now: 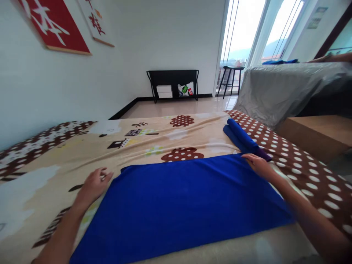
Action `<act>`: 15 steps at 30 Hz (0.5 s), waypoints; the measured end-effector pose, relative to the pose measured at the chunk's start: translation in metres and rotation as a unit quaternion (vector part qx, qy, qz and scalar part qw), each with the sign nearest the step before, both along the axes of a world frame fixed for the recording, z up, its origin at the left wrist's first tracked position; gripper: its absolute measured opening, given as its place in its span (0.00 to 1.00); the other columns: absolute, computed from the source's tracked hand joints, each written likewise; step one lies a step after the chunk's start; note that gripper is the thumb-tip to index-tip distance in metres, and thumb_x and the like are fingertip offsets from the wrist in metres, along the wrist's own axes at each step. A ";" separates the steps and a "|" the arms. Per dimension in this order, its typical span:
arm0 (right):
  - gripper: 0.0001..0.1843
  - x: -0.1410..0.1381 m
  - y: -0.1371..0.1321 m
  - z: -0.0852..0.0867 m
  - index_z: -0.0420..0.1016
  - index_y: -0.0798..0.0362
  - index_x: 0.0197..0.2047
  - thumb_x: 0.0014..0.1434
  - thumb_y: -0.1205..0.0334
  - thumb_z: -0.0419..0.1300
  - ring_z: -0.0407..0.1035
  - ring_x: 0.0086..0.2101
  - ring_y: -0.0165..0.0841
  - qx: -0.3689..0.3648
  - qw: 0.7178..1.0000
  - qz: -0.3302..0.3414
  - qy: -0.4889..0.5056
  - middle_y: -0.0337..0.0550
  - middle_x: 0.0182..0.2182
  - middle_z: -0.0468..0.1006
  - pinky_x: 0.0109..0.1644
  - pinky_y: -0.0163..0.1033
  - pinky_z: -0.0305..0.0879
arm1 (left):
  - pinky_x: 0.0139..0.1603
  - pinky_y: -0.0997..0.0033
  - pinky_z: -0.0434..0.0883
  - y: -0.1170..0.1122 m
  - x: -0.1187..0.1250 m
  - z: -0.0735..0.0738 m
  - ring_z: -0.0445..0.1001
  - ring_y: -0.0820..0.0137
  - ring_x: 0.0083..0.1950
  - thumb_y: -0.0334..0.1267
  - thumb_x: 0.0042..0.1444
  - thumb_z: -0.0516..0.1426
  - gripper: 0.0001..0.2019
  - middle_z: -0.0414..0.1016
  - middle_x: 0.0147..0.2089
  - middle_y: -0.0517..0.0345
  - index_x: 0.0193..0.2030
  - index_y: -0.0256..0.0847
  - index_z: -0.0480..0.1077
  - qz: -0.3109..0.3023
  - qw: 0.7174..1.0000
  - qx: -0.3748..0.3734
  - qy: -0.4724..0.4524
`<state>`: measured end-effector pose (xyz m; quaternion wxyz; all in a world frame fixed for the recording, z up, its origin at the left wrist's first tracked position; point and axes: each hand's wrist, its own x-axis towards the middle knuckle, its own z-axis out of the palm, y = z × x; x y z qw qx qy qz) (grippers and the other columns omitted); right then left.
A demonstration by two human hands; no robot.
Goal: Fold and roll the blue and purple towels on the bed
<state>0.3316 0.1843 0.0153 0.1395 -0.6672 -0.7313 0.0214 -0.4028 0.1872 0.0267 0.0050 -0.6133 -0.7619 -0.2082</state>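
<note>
A blue cloth (189,201) lies spread out in front of me on the patterned blanket, mostly flat with a few creases at its right side. My right hand (257,165) is closed at the cloth's far right corner, its fingertips pinching the edge. Just off the far left corner, my left hand (96,183) hovers with loosely bent fingers and a gap by the thumb; nothing shows in it. Beyond my right hand rests a rolled blue cloth (242,137) with a purple end.
Under everything spreads the beige and brown dotted blanket (143,146). A black rack (173,79) stands by the far wall, a black stool (232,73) near the window. At right, plastic sheeting (269,88) covers a surface where another person's arm (334,58) reaches toward blue fabric (280,62).
</note>
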 end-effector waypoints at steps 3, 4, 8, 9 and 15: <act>0.21 -0.022 0.042 -0.017 0.70 0.53 0.59 0.68 0.67 0.46 0.77 0.39 0.37 -0.005 0.999 -0.025 -0.035 0.53 0.57 0.72 0.44 0.40 0.70 | 0.52 0.59 0.71 0.054 0.014 -0.011 0.74 0.57 0.47 0.58 0.57 0.49 0.27 0.76 0.39 0.49 0.48 0.34 0.69 -0.016 1.000 0.000 -0.008; 0.21 -0.024 0.049 -0.023 0.70 0.54 0.59 0.67 0.68 0.45 0.77 0.37 0.37 -0.009 0.998 -0.035 -0.045 0.55 0.57 0.71 0.42 0.40 0.70 | 0.52 0.59 0.71 0.063 0.018 -0.017 0.75 0.57 0.47 0.58 0.56 0.49 0.26 0.77 0.38 0.49 0.44 0.36 0.70 -0.027 1.000 0.001 -0.011; 0.21 -0.019 0.056 -0.038 0.68 0.56 0.60 0.68 0.69 0.45 0.77 0.37 0.36 -0.019 0.995 -0.065 -0.069 0.57 0.54 0.70 0.39 0.38 0.67 | 0.56 0.60 0.69 0.070 0.024 -0.043 0.74 0.58 0.48 0.54 0.51 0.52 0.18 0.77 0.40 0.49 0.34 0.42 0.70 -0.069 0.997 0.014 -0.020; 0.20 -0.017 0.057 -0.039 0.68 0.56 0.59 0.68 0.68 0.46 0.76 0.37 0.36 -0.020 0.995 -0.070 -0.072 0.56 0.53 0.70 0.39 0.38 0.67 | 0.56 0.59 0.69 0.070 0.022 -0.047 0.74 0.58 0.48 0.54 0.51 0.52 0.17 0.77 0.39 0.49 0.34 0.42 0.70 -0.072 0.997 0.019 -0.022; 0.14 -0.013 0.069 -0.042 0.68 0.57 0.52 0.71 0.64 0.46 0.75 0.39 0.37 -0.015 0.993 -0.094 -0.065 0.54 0.50 0.71 0.40 0.38 0.64 | 0.45 0.68 0.73 0.072 -0.002 -0.037 0.76 0.64 0.41 0.58 0.54 0.50 0.19 0.77 0.36 0.56 0.34 0.43 0.68 -0.063 0.996 0.025 -0.059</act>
